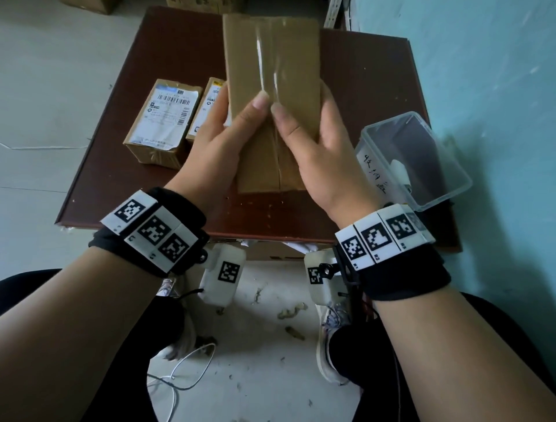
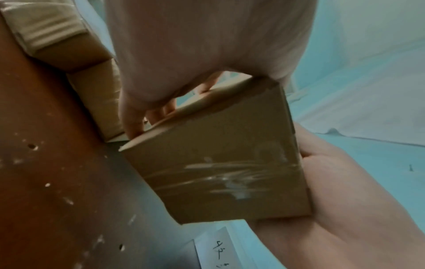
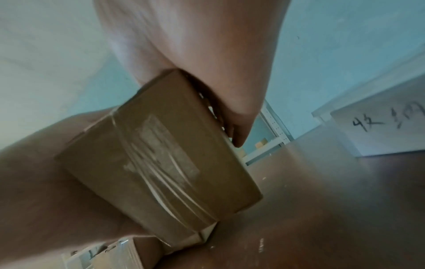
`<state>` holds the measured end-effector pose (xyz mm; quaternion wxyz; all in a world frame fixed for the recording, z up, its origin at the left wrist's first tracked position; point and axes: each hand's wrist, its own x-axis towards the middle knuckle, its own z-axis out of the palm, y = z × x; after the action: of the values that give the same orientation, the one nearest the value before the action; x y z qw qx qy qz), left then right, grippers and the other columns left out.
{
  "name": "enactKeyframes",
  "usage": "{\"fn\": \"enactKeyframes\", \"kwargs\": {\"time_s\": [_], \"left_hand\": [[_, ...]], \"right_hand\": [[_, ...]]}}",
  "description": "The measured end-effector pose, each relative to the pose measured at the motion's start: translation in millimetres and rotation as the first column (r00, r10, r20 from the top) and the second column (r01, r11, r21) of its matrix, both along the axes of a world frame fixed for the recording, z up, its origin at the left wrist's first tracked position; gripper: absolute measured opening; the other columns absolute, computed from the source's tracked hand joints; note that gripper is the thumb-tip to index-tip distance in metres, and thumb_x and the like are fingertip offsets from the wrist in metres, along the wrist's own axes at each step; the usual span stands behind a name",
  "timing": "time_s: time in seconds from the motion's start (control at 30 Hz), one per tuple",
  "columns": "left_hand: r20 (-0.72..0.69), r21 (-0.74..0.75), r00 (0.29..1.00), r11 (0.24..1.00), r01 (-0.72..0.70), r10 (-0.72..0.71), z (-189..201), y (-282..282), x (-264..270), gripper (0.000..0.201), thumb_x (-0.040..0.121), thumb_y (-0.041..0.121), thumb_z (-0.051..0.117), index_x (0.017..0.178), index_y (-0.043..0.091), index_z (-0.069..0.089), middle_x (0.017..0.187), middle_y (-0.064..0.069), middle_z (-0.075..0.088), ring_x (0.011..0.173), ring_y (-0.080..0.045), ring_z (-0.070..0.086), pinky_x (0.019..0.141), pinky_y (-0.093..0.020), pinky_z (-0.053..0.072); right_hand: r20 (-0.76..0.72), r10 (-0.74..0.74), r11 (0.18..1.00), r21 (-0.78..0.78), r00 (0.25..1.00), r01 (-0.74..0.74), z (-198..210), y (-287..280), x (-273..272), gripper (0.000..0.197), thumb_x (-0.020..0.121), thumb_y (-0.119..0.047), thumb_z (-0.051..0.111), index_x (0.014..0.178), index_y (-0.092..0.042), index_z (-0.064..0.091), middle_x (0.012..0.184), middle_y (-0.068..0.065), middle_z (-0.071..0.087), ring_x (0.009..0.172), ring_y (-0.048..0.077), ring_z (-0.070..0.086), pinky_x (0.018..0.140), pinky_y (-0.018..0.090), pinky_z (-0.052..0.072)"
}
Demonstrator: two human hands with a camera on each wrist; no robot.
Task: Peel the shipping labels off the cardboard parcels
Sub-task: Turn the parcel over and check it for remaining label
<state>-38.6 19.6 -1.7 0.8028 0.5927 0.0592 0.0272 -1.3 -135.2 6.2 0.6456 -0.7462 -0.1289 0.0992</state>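
A long brown cardboard parcel sealed with clear tape is held above the dark brown table, its taped seam side facing up. My left hand grips its left side, thumb on top. My right hand grips the right side, thumb beside the seam. In the left wrist view the parcel shows its taped end, and in the right wrist view the parcel is clamped between both palms. No label shows on the faces of the held parcel that I can see. Two smaller parcels lie at the left, one with a white shipping label, the other half hidden behind my left hand.
A clear plastic box with a handwritten paper tag stands at the table's right edge. A turquoise wall runs along the right. More cardboard boxes sit beyond the table's far edge. Paper scraps and a white cable lie on the floor by my feet.
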Motion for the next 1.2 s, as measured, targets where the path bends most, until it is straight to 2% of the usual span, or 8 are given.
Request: {"fn": "enactKeyframes", "kwargs": {"time_s": [0.2, 0.3, 0.43, 0.63, 0.8, 0.93, 1.1, 1.2], "left_hand": [[0.139, 0.339, 0.986, 0.940, 0.042, -0.094, -11.2, -4.8, -1.5, 0.086, 0.101, 0.039, 0.069, 0.167, 0.016, 0.018, 0.156, -0.007, 0.052, 0.143, -0.023, 0.053, 0.115, -0.050, 0.048], [0.200, 0.246, 0.979, 0.966, -0.079, 0.029, -12.4, -5.7, -2.8, 0.086, 0.099, 0.041, 0.071, 0.164, 0.012, 0.023, 0.149, -0.015, 0.057, 0.137, -0.029, 0.059, 0.111, -0.054, 0.051], [0.156, 0.000, 0.954, 0.966, -0.259, 0.256, -3.3, 4.8, -4.1, 0.073, 0.096, 0.034, 0.073, 0.154, 0.010, 0.036, 0.137, -0.020, 0.065, 0.126, -0.035, 0.067, 0.104, -0.057, 0.056], [0.158, 0.170, 0.984, 0.979, -0.111, 0.084, 0.5, 6.2, -7.1, 0.083, 0.094, 0.037, 0.076, 0.157, 0.007, 0.032, 0.139, -0.020, 0.063, 0.125, -0.033, 0.068, 0.100, -0.052, 0.059], [0.122, 0.280, 0.992, 0.959, -0.044, 0.010, -3.5, 3.8, -9.3, 0.085, 0.091, 0.047, 0.076, 0.159, 0.018, 0.033, 0.141, -0.014, 0.062, 0.127, -0.028, 0.066, 0.102, -0.051, 0.058], [0.046, 0.160, 0.996, 0.984, -0.077, 0.070, 3.8, -1.2, -8.9, 0.069, 0.096, 0.037, 0.070, 0.150, 0.007, 0.039, 0.124, -0.005, 0.070, 0.114, -0.018, 0.073, 0.090, -0.034, 0.060], [-0.064, -0.092, 0.989, 0.986, -0.138, 0.132, 21.6, -2.3, -5.5, 0.055, 0.107, 0.050, 0.052, 0.140, 0.005, 0.059, 0.128, -0.014, 0.074, 0.118, -0.028, 0.073, 0.099, -0.048, 0.060], [-0.144, -0.169, 0.985, 0.978, -0.122, 0.097, 28.8, 0.5, -3.5, 0.052, 0.108, 0.053, 0.047, 0.134, 0.011, 0.064, 0.124, -0.010, 0.076, 0.115, -0.026, 0.074, 0.096, -0.047, 0.062]], "right_hand": [[-0.072, -0.146, 0.989, 0.023, 0.987, 0.148, 16.0, -8.2, 3.8, 0.038, 0.113, -0.051, 0.053, 0.142, -0.027, 0.060, 0.124, -0.014, 0.076, 0.108, -0.002, 0.075, 0.097, 0.024, 0.062], [-0.089, -0.059, 0.996, 0.054, 0.994, 0.064, 15.6, -6.4, -2.6, 0.026, 0.114, -0.042, 0.057, 0.136, -0.029, 0.063, 0.123, -0.011, 0.078, 0.114, 0.002, 0.075, 0.104, 0.031, 0.062], [-0.044, 0.101, 0.995, -0.007, 0.994, -0.101, 10.4, 0.6, -10.2, 0.043, 0.113, -0.034, 0.063, 0.152, -0.017, 0.058, 0.135, -0.008, 0.074, 0.126, 0.002, 0.070, 0.114, 0.031, 0.055], [-0.162, 0.027, 0.998, 0.055, 0.986, -0.018, 21.7, -2.0, -8.1, 0.028, 0.111, -0.046, 0.062, 0.130, -0.027, 0.069, 0.117, -0.010, 0.082, 0.108, 0.002, 0.078, 0.092, 0.023, 0.063], [-0.266, -0.031, 0.994, 0.091, 0.963, 0.057, 22.1, -0.2, -5.3, 0.057, 0.104, -0.065, 0.061, 0.145, -0.025, 0.066, 0.129, -0.007, 0.080, 0.116, 0.010, 0.078, 0.105, 0.040, 0.063], [-0.228, 0.067, 0.991, 0.126, 0.971, -0.039, 15.1, -2.7, -1.1, 0.048, 0.109, -0.042, 0.066, 0.151, -0.020, 0.056, 0.134, -0.002, 0.077, 0.122, 0.010, 0.075, 0.114, 0.042, 0.057], [-0.174, 0.262, 0.964, -0.009, 0.949, -0.267, -2.2, -6.2, 5.4, 0.129, 0.083, -0.044, 0.090, 0.177, -0.025, 0.004, 0.169, 0.002, 0.048, 0.150, 0.014, 0.054, 0.124, 0.044, 0.048], [-0.169, 0.294, 0.950, -0.053, 0.941, -0.306, -3.6, -7.0, 7.5, 0.138, 0.080, -0.044, 0.091, 0.176, -0.028, -0.007, 0.175, -0.001, 0.037, 0.155, 0.011, 0.046, 0.128, 0.042, 0.044]]}}
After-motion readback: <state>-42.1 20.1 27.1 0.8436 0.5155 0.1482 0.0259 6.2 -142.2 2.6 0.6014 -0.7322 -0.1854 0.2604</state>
